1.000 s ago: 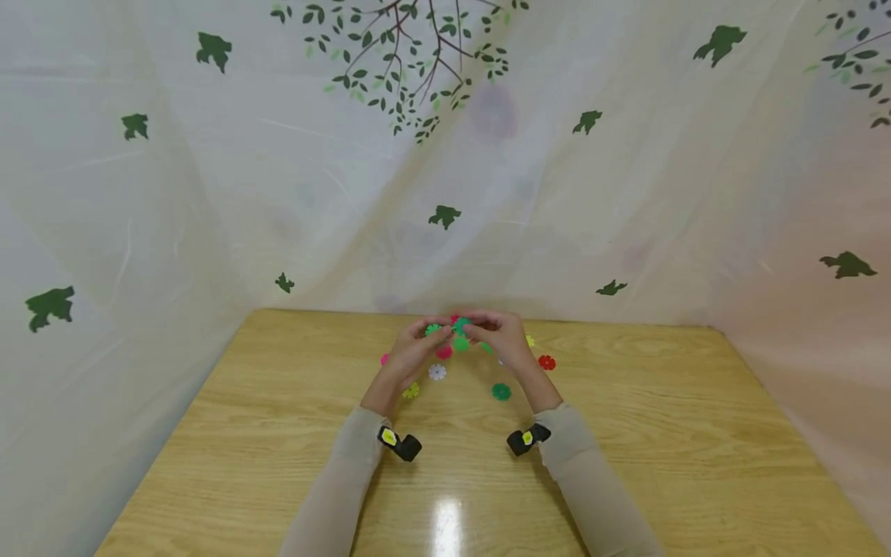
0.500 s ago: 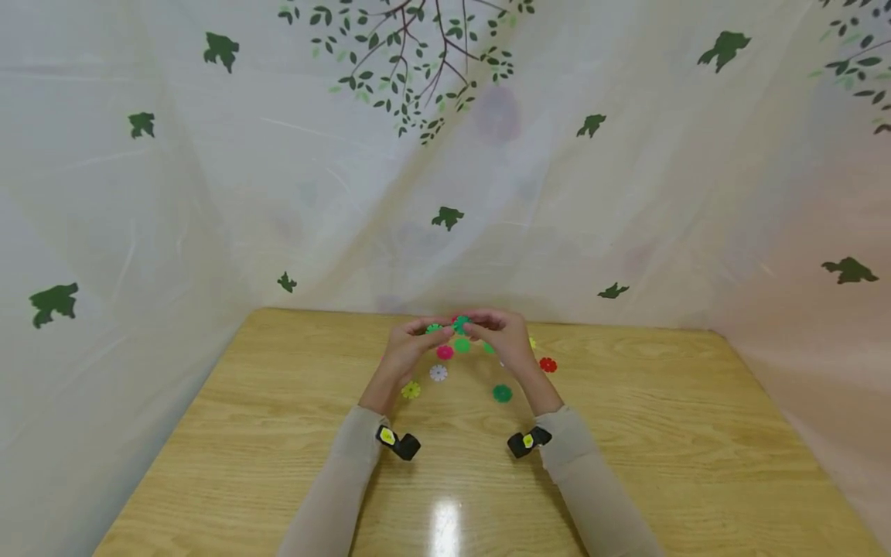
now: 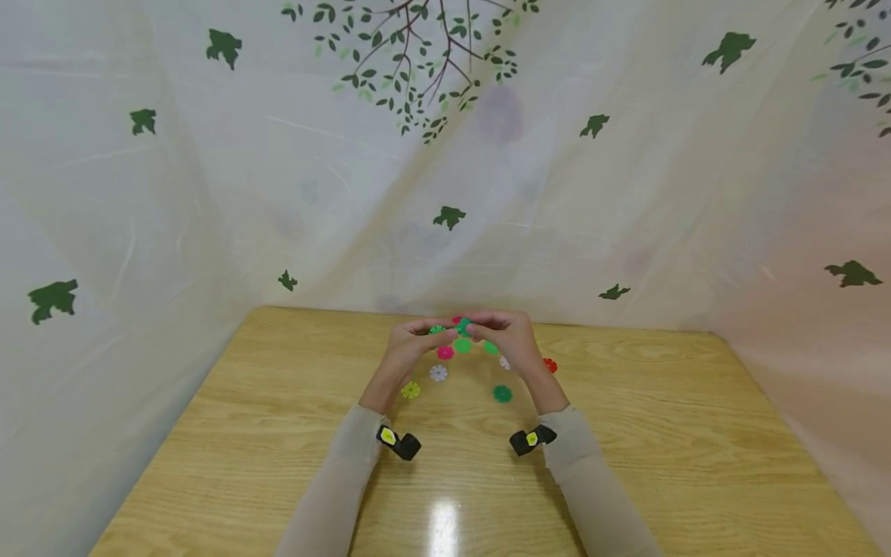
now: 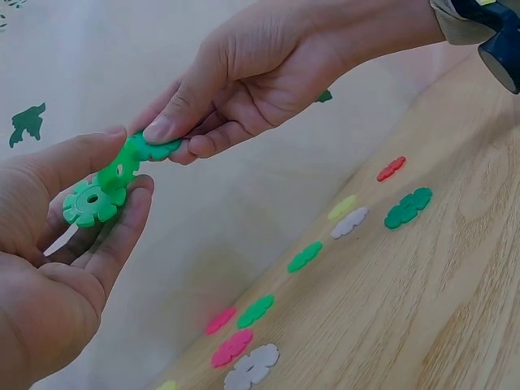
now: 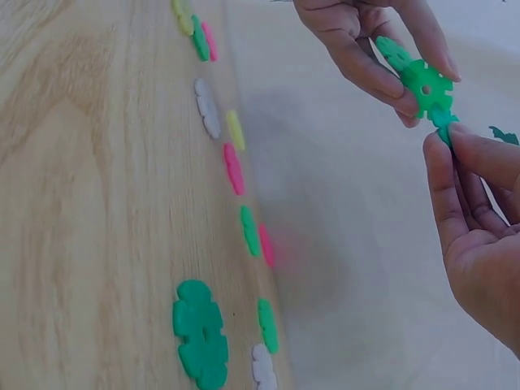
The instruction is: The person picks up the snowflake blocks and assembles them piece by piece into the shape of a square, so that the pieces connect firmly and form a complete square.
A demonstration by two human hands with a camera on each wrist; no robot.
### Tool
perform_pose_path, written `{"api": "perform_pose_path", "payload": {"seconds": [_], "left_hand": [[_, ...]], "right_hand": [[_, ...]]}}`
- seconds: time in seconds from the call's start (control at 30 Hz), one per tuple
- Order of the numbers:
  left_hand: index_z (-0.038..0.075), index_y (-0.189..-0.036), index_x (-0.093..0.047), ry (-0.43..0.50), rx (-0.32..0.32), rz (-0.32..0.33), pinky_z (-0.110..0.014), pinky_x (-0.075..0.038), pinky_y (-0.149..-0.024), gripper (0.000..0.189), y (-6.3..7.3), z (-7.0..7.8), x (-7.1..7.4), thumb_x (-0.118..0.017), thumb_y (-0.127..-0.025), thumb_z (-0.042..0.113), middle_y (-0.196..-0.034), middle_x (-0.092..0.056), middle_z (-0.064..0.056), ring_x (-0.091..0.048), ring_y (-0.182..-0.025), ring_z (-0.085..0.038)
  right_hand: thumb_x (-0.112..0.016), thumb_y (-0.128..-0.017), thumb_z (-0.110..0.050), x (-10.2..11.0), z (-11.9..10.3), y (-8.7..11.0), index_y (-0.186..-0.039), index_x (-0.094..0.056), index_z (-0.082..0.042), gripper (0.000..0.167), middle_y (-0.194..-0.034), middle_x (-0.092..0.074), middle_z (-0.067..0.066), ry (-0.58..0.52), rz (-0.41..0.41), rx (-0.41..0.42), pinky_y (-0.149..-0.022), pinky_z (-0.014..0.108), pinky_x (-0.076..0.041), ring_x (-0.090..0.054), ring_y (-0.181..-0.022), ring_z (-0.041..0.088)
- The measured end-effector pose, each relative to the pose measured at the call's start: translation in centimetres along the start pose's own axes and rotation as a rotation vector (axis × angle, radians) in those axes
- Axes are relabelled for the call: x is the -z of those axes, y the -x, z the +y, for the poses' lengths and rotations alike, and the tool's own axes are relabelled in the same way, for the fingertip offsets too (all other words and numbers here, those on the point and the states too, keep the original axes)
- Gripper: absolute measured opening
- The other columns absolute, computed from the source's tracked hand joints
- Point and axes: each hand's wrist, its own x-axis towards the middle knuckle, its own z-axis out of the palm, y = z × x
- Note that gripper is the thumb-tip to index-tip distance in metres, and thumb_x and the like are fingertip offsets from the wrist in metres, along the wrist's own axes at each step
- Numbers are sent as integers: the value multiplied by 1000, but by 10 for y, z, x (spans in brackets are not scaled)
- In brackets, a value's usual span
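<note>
Several flower-shaped plastic discs with notched edges are joined in a short chain between the two hands, held up above the table. The left hand [image 3: 411,346] pinches the chain's light green disc [image 4: 93,201] and the green disc [image 5: 426,88] slotted beside it, thumb on one side and fingers on the other. Opposite it, the right hand [image 3: 513,340] pinches a darker green disc [image 4: 156,149] between thumb and forefinger. That disc's edge meets the middle disc of the chain. In the right wrist view the right fingers hide most of the darker disc.
Loose discs lie flat on the wooden table [image 3: 278,433] under and around the hands: yellow [image 3: 411,390], white [image 3: 438,373], pink [image 3: 445,353], dark green [image 3: 503,394] and red [image 3: 551,365], among others. A printed curtain [image 3: 348,232] stands behind the table's far edge.
The right hand has shifted slightly right, covering part of the red disc and showing more of a white one. Both hands keep their grip on the green discs.
</note>
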Motion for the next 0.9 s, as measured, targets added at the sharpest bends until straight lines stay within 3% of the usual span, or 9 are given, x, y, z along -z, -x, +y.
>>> {"api": "perform_pose_path", "payload": {"seconds": [0.17,0.37,0.6,0.73,0.9], "left_hand": [[-5,-116,-73,-15,0,-13,-31,-55,-93,37,0,0,-2,-82,-87,16,-99,-77,5,-66,-105,-15],[-1,-118,-74,-43,21,-10,-45,-53,-102,39,0,-1,-3,-83,-87,20,-106,-75,2,-64,-107,-16],[5,-125,-72,-73,35,-99,-41,-53,-103,35,0,1,-1,-75,-94,21,-125,-70,-6,-65,-110,-16],[2,-133,-64,-25,55,-145,-52,-49,-109,36,2,0,-1,-66,-99,15,-121,-66,-6,-67,-103,-13],[-2,-136,-58,21,68,-165,-54,-49,-108,38,3,0,-3,-61,-101,10,-112,-58,-3,-66,-100,-18]], "right_hand": [[-76,-91,-5,4,-1,0,-108,-74,10,23,-92,-79,5,34,-27,2,-71,28,-60,-71,-74,16],[-76,-91,-5,5,-2,0,-107,-75,8,21,-98,-76,23,60,-47,12,-69,25,-59,-69,-71,13],[-75,-91,-3,4,-1,-1,-111,-72,10,24,-102,-75,27,60,-71,6,-73,34,-62,-70,-74,14],[-74,-90,1,-2,4,-2,-115,-67,16,30,-101,-72,32,49,-70,4,-72,32,-63,-71,-74,12],[-74,-90,2,-8,2,-3,-116,-63,18,33,-101,-72,29,54,-63,-19,-78,47,-63,-70,-75,11]]}}
